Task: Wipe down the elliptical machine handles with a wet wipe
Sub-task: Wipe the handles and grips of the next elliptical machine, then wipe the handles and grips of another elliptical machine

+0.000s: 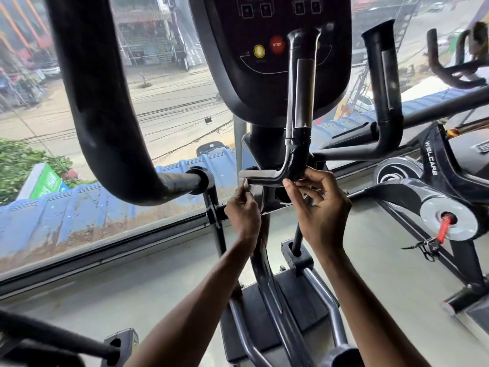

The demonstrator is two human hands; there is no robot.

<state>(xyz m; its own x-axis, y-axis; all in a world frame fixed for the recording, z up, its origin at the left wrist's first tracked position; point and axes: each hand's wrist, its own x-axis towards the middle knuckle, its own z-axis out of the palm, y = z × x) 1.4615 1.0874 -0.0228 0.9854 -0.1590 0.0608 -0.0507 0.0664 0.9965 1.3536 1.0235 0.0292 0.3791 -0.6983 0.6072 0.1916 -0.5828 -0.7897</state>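
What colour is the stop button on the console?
The stop button is red with white lettering, seen in the head view.

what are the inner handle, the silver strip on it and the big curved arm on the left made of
The inner handle looks like glossy black painted metal tube or hard plastic, judging by the sharp highlights at its bend. The silver strip looks like bare brushed metal, with a dull grey sheen. The curved arm is matte black with no glare, so it is probably a foam or rubber sleeve.

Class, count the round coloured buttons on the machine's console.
2: a yellow button on the left and a red STOP button just to its right. The upright handle in front may hide another.
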